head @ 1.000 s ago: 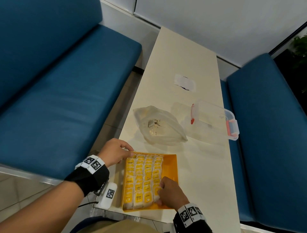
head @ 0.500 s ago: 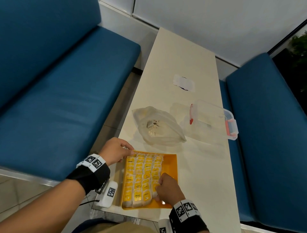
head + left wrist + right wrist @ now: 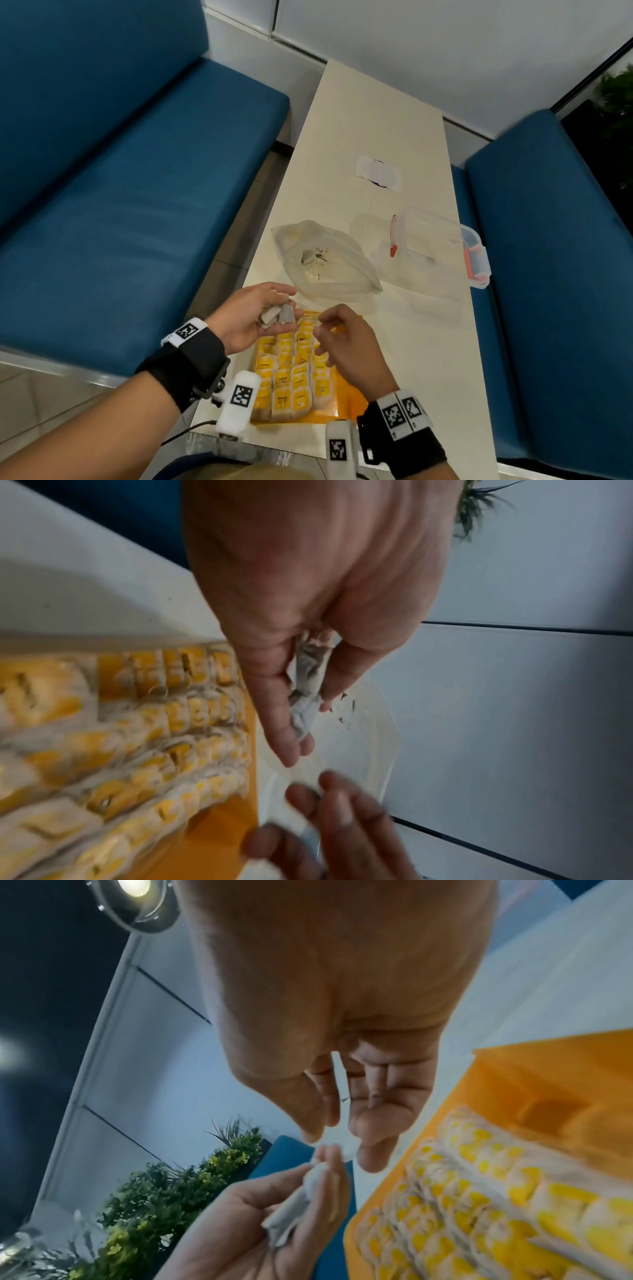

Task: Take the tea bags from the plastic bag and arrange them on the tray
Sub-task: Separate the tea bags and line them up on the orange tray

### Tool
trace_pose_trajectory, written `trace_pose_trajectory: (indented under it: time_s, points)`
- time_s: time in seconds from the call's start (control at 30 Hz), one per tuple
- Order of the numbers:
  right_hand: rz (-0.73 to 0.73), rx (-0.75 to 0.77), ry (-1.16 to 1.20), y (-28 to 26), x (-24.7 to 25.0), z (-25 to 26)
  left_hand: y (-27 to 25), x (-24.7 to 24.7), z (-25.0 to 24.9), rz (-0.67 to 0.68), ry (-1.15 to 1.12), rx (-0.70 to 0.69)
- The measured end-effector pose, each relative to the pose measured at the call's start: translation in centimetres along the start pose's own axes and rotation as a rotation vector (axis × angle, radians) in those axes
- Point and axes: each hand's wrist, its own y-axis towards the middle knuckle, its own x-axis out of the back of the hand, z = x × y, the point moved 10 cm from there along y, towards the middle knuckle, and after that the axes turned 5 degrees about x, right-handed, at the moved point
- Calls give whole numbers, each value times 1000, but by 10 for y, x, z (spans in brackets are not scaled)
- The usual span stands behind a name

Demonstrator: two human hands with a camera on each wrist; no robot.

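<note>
Your left hand (image 3: 255, 313) is raised palm-up over the far left corner of the orange tray (image 3: 346, 397), its fingers curled around two pale tea bags (image 3: 278, 314). Your right hand (image 3: 346, 339) hovers just right of it above the tray, thumb and fingertips drawn close together; the right wrist view shows a thin white strip between them, but what it is cannot be told. Rows of yellow-labelled tea bags (image 3: 294, 377) fill the left and middle of the tray, leaving its right strip bare. The tray sits at the near end of the cream table (image 3: 376, 137). Beyond it lies the crumpled clear plastic bag (image 3: 325, 262), and to the bag's right a clear lidded box (image 3: 442, 250) with red clasps.
</note>
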Motion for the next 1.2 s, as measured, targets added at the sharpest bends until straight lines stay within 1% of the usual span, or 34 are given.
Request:
trace_pose_trajectory:
  time_s: [0.03,0.07,0.17,0.23,0.27,0.47,0.57,0.7,0.87,0.97,1.07,1.13,1.2]
  points:
    - [4,20,56,1,-3,10,1,-3,5,0,-10,10]
    - [-1,64,58,3,-5,19,3,-5,9,0,-23,18]
    - [-11,252,-95,4,-13,37,8,-11,21,9,-30,29]
    - [16,317,-185,2,-22,39,10,-12,24,-10,-18,31]
    - [18,325,-204,2,-25,37,10,-12,25,-17,-22,37]
    - [-30,215,-218,13,-23,15,11,-7,29,-28,-14,68]
    - [-38,188,-172,15,-20,10,13,-9,30,-14,-12,89]
    - [-16,61,5,19,-16,-6,13,-9,30,-20,-54,91]
    - [-58,-58,288,16,-2,-17,10,-9,31,7,-78,105]
    - [-48,-95,436,14,-2,-20,6,-13,32,42,-4,116]
    - [-46,-109,478,13,-1,-26,6,-13,34,42,147,104]
    - [-43,-118,434,13,0,-28,9,-11,32,22,270,54]
    - [-54,-79,238,13,5,-27,12,-10,26,-1,419,-23]
